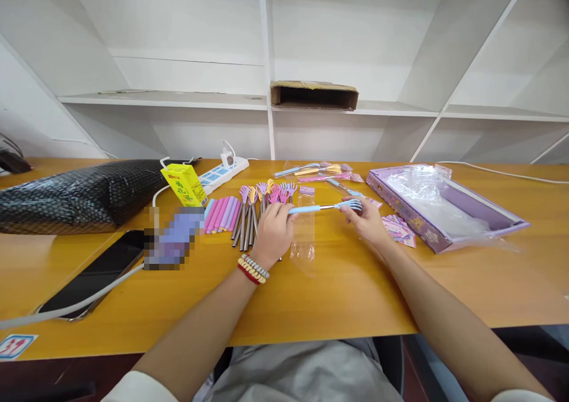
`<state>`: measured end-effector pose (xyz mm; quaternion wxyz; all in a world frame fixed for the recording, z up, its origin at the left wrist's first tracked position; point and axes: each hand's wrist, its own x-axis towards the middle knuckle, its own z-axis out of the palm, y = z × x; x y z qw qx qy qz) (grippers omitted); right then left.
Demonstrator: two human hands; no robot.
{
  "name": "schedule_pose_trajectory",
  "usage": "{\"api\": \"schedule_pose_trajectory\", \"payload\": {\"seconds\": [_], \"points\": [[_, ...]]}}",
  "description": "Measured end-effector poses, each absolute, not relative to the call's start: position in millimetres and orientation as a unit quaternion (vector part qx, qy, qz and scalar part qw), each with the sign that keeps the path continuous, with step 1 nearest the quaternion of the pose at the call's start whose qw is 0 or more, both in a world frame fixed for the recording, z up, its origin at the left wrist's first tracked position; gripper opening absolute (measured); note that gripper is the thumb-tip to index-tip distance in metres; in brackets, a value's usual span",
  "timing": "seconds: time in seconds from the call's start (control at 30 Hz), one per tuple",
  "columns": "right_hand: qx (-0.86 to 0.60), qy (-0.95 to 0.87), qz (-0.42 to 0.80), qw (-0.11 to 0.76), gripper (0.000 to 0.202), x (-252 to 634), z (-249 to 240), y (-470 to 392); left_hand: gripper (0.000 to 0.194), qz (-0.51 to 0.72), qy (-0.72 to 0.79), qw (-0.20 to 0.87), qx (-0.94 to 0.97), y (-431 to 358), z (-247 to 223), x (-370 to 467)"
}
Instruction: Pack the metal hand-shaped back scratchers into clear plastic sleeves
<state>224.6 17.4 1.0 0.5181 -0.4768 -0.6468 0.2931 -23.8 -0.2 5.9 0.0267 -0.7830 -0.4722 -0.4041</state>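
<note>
A back scratcher (326,207) with a pale blue handle and a blue claw head lies level between my hands. My left hand (274,233) is closed around its handle end, while my right hand (368,219) pinches near the claw. Below it on the table is a clear plastic sleeve (303,248). Left of that lie several metal scratcher rods (245,227) with purple, yellow and pink claws. Beside them sits a row of pink, purple and blue handles (221,214). Bagged back scratchers (311,169) lie behind my hands, and printed cards (399,231) lie by my right wrist.
A purple open box (400,212) holding clear plastic bags stands at right. At left are a yellow drink carton (184,185), a power strip (224,175), a black bubble-wrapped parcel (89,197), a phone (100,271) and a white cable. Shelves with a cardboard box (313,86) rise behind.
</note>
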Motion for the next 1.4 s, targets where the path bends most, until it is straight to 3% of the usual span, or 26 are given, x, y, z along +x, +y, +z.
{"api": "schedule_pose_trajectory", "payload": {"seconds": [0.27,0.6,0.93,1.07,1.17,1.3,1.4], "points": [[-0.493,-0.75,0.231,0.375,0.034,226,6,10,0.022,-0.409,-0.472,0.052,-0.78,2,9,-29],[-0.488,-0.749,0.223,0.388,0.038,210,6,2,0.022,-0.309,-0.466,0.126,-0.82,-5,16,-26],[-0.45,-0.769,0.267,0.368,0.034,185,7,-10,0.027,-0.222,-0.404,0.104,-0.881,-24,22,-11],[-0.444,-0.777,0.27,0.356,0.03,210,13,3,0.035,-0.204,-0.443,0.097,-0.868,-17,27,-21],[-0.471,-0.737,0.265,0.405,0.026,245,20,12,0.045,-0.2,-0.52,0.106,-0.824,-3,35,-43],[-0.487,-0.593,0.292,0.571,0.024,298,28,20,0.054,-0.196,-0.643,0.18,-0.718,17,46,-88],[-0.438,-0.471,0.329,0.691,0.026,327,32,21,0.05,-0.226,-0.683,0.239,-0.652,26,49,-119]]}}
